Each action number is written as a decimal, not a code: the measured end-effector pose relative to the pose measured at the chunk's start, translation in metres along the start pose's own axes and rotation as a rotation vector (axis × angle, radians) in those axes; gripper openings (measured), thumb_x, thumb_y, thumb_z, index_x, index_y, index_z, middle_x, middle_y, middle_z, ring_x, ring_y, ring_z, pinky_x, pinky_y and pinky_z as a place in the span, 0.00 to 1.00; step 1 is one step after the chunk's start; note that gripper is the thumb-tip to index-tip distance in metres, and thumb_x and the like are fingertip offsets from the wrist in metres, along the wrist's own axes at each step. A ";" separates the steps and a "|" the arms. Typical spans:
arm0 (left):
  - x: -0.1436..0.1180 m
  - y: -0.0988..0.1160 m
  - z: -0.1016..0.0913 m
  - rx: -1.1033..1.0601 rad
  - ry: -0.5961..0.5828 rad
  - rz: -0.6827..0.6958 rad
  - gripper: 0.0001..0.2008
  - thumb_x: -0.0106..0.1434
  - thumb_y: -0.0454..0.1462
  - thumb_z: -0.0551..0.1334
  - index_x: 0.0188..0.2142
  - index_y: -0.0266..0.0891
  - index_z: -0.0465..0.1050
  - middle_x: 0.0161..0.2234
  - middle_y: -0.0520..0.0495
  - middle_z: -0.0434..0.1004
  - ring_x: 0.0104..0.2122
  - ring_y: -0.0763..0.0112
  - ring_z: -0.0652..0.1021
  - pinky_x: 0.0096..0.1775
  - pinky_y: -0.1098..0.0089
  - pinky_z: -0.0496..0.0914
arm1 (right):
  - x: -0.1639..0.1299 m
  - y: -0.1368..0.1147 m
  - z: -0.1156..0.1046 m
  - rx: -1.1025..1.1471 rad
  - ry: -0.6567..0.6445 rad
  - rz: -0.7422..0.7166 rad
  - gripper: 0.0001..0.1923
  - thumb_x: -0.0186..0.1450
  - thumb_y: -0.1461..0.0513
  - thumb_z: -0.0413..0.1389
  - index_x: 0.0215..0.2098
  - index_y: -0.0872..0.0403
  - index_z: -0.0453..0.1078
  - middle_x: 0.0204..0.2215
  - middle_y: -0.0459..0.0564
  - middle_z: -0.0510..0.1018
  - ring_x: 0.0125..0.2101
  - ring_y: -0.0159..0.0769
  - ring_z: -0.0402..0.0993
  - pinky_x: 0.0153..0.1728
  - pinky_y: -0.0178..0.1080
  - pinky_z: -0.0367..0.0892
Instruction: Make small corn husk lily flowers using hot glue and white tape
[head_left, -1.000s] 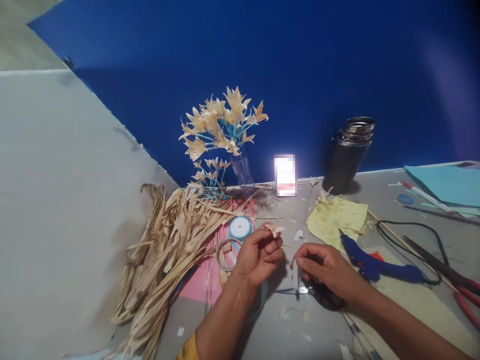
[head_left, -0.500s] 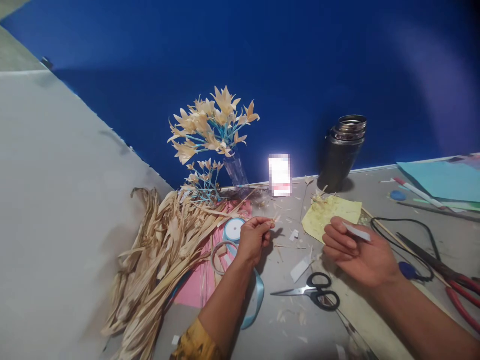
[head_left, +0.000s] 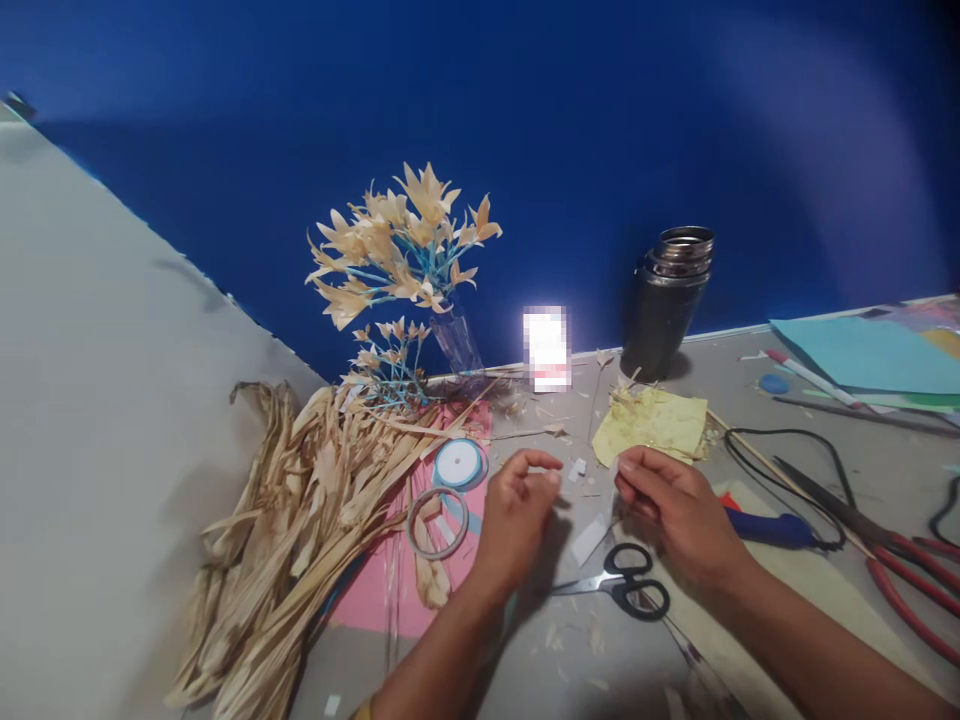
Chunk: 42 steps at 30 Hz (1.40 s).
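My left hand [head_left: 521, 520] hovers over the table with its fingers curled but apart, and nothing shows in them. Just beyond it lies a thin stem with a pale husk tip [head_left: 555, 429]. My right hand [head_left: 675, 510] pinches thumb and forefinger together at a small white strip [head_left: 616, 470], mostly hidden by the fingers. Between and below the hands are black-handled scissors [head_left: 637, 590] and a flat white piece [head_left: 591, 540]. Left of my left hand sit a ribbon spool [head_left: 459, 463] and a roll of tape [head_left: 414, 530].
Dried corn husks [head_left: 285, 540] are heaped on the left, partly over pink paper [head_left: 367, 600]. Husk flowers [head_left: 405, 240] stand in a clear vase [head_left: 459, 345]. A dark flask [head_left: 664, 310], yellow paper [head_left: 667, 425], a blue-handled glue gun [head_left: 772, 528] and red-handled shears [head_left: 892, 550] are to the right.
My left hand has let go of the thin husk-tipped stem, which now lies on the table. My right hand has moved left and turned, its fingertips now pinched. The view has shifted slightly.
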<state>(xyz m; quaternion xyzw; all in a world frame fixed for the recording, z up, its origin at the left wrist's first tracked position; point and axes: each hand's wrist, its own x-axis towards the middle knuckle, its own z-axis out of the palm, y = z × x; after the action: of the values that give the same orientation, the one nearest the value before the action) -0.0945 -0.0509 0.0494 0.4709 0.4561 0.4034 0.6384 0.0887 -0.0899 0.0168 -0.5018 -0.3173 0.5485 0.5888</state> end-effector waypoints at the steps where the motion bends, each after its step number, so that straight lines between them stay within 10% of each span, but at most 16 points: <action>1: -0.004 -0.002 0.004 0.025 -0.039 0.003 0.15 0.56 0.44 0.69 0.38 0.38 0.74 0.18 0.61 0.60 0.17 0.80 0.59 0.21 0.76 0.54 | -0.001 0.002 0.000 -0.038 0.014 -0.019 0.22 0.62 0.47 0.66 0.24 0.54 0.70 0.19 0.42 0.68 0.19 0.26 0.55 0.19 0.31 0.50; 7: -0.012 -0.009 0.021 0.057 -0.010 0.060 0.12 0.50 0.39 0.72 0.32 0.36 0.77 0.27 0.51 0.73 0.26 0.75 0.70 0.30 0.74 0.63 | -0.004 0.010 0.000 -0.244 0.088 -0.099 0.19 0.66 0.47 0.62 0.29 0.53 0.72 0.23 0.43 0.71 0.23 0.29 0.62 0.23 0.32 0.58; 15: -0.005 -0.010 0.012 -0.049 0.093 -0.075 0.12 0.53 0.42 0.69 0.25 0.39 0.69 0.15 0.56 0.65 0.16 0.78 0.63 0.20 0.75 0.56 | -0.007 0.009 -0.002 -0.167 0.049 -0.050 0.17 0.65 0.47 0.63 0.31 0.52 0.73 0.22 0.42 0.72 0.19 0.28 0.62 0.20 0.32 0.57; 19: -0.003 -0.011 0.010 -0.069 0.130 -0.101 0.12 0.51 0.43 0.70 0.25 0.39 0.70 0.15 0.56 0.66 0.15 0.79 0.63 0.19 0.76 0.56 | -0.019 -0.007 0.002 -0.419 0.173 -0.299 0.11 0.69 0.54 0.60 0.33 0.50 0.76 0.25 0.44 0.77 0.24 0.33 0.71 0.26 0.34 0.65; 24: -0.011 -0.012 0.020 -0.018 0.074 -0.077 0.13 0.50 0.43 0.73 0.25 0.35 0.76 0.15 0.54 0.69 0.15 0.78 0.66 0.19 0.75 0.59 | -0.029 -0.011 0.011 -0.766 0.000 -0.710 0.08 0.69 0.63 0.55 0.36 0.49 0.77 0.31 0.48 0.84 0.30 0.38 0.79 0.34 0.39 0.70; 42: -0.019 -0.009 0.029 -0.018 -0.022 -0.026 0.11 0.53 0.41 0.70 0.29 0.33 0.84 0.20 0.46 0.76 0.17 0.75 0.71 0.20 0.74 0.64 | -0.021 -0.002 -0.001 -1.226 -0.011 -1.025 0.14 0.74 0.66 0.50 0.34 0.52 0.76 0.33 0.51 0.86 0.29 0.36 0.80 0.31 0.38 0.66</action>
<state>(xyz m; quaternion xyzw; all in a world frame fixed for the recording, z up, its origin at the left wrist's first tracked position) -0.0711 -0.0775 0.0484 0.4637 0.4513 0.3939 0.6528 0.0861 -0.1103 0.0216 -0.5251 -0.7564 -0.0600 0.3854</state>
